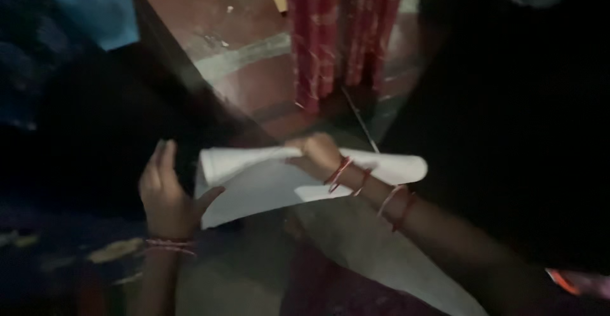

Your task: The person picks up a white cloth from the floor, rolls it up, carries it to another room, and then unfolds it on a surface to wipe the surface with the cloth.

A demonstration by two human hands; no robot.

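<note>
the white cloth [267, 185] hung between both hands above a dim floor [254, 68], looking light, soft and floppy. the left hand [166, 192] pinched its lower corner with the thumb; the right hand [318, 154] was closed on the rolled top edge, probably the firmest place to hold.

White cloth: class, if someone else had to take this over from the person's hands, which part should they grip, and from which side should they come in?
Probably the rolled end of the white cloth on the picture's right, approached from that side. It sticks out free past the right hand, bunched thick enough to pinch. The left hand covers the other edge, and the middle hangs loose.
</note>
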